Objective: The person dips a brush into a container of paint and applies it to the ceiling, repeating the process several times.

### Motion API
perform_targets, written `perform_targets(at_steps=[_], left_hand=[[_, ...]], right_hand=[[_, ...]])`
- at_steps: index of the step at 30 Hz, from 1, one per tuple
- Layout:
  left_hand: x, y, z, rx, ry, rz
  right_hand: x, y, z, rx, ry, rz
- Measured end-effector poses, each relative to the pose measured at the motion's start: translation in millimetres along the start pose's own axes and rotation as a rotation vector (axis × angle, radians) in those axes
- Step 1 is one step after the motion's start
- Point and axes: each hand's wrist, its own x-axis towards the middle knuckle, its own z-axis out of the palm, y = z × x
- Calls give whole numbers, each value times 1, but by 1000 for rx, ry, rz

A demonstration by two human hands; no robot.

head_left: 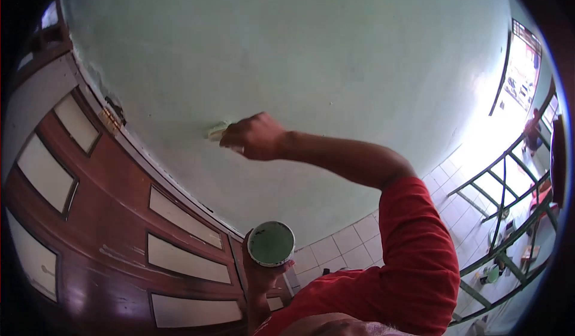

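My right hand (256, 137) is raised against the pale green wall (287, 54), its fingers closed around a paintbrush (217, 131). The brush's pale, green-tinged end points left and appears to touch the wall; most of its handle is hidden by my fingers. Lower down, my left hand (261, 276) grips a small white tub of green paint (271, 244) from the side and below. The tub's open top faces me, with paint smeared around its rim.
At left is a brown wooden door (123, 216) with pale panels, its frame running along the wall. White floor tiles (344, 241) lie below. A green metal scaffold (509, 216) stands at right, and another person (532, 131) is near the bright doorway.
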Motion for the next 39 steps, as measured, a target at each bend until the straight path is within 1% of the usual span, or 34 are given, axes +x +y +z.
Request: perform_targets(at_steps=[2, 3, 4, 5, 6, 7, 8, 9, 10, 11, 12, 14, 15, 16, 17, 18, 19, 20, 21, 22, 24, 25, 27, 28, 29, 30, 31, 32, 33, 34, 35, 36, 38, 39], left_hand=[[0, -3, -1, 51, -4, 26], [-3, -9, -1, 34, 0, 0], [-6, -15, -1, 17, 8, -28], [-9, -19, -1, 16, 16, -26], [-11, -23, -1, 16, 17, -71], [-13, -25, -1, 17, 17, -119], [-12, -23, 1, 17, 24, -121], [-13, -18, 4, -6, 57, -118], [-11, -15, 6, -31, 92, -113], [-8, -13, 8, -30, 97, -115], [-4, -12, 9, -31, 83, -96], [-4, -15, 11, -36, 70, -79], [-4, -22, 13, -63, 66, -78], [-4, -26, 16, -90, 62, -77], [-2, -21, 20, -94, 63, -77], [3, -12, 25, -36, 40, -41], [8, -5, 29, 23, 18, -10], [11, -3, 34, 28, 21, -14], [14, -1, 38, 17, 0, -24], [15, -1, 41, 6, -21, -32], [17, -1, 46, 36, -31, -12], [18, -1, 47, 57, -41, 4], [16, -1, 47, 62, -23, -3], [15, 0, 47, 62, -8, -14], [13, 0, 45, 59, 4, -9], [11, 1, 44, 31, 18, -20], [8, 0, 42, 4, 30, -32], [5, -7, 38, 0, 38, -28], [-1, -18, 34, -55, 55, -65], [-4, -24, 29, -110, 72, -105], [-4, -20, 25, -111, 78, -104], [-4, -13, 21, -31, 81, -78], [-1, -8, 17, 46, 97, -51], [-1, -7, 15, 7, 108, -70]], right_hand=[[6, 33, -48, 7, 22, 190], [12, 67, -79, 42, 59, 283], [19, 109, -112, 67, 160, 288], [24, 144, -160, -129, 228, 326], [24, 182, -209, -559, 298, 150], [14, 248, -256, -515, 404, 131], [30, 180, -288, -344, 669, 427], [30, 199, -317, -333, 769, 440], [30, 181, -330, -481, 839, 555], [26, 203, -338, -702, 892, 459], [19, 224, -332, -697, 888, 458], [8, 242, -310, -642, 909, 250], [6, 232, -273, -690, 827, 347], [-3, 229, -230, -865, 519, 687], [-18, 208, -176, -771, 571, 353], [-32, 177, -125, -667, 567, 108], [-40, 137, -81, -728, 405, 13], [-46, 93, -46, -606, 367, -90], [-52, 65, -11, -257, 368, -99], [-53, 40, 9, -184, 338, -193], [-49, 15, 25, -36, 191, -144], [-48, 18, 18, 59, 44, -11], [-30, 40, -34, 229, 34, 197], [-24, 69, -58, 162, 79, 224], [-15, 99, -93, 172, 81, 333], [-10, 132, -139, 234, 151, 312], [-5, 154, -185, 11, 250, 358], [-10, 204, -223, 18, 389, 204], [-13, 237, -266, -175, 490, 166], [-14, 244, -302, -123, 684, 427], [-15, 253, -328, -549, 799, 471], [7, 209, -338, -391, 937, 559], [18, 217, -347, -649, 1023, 447], [28, 216, -340, -664, 1010, 375]])
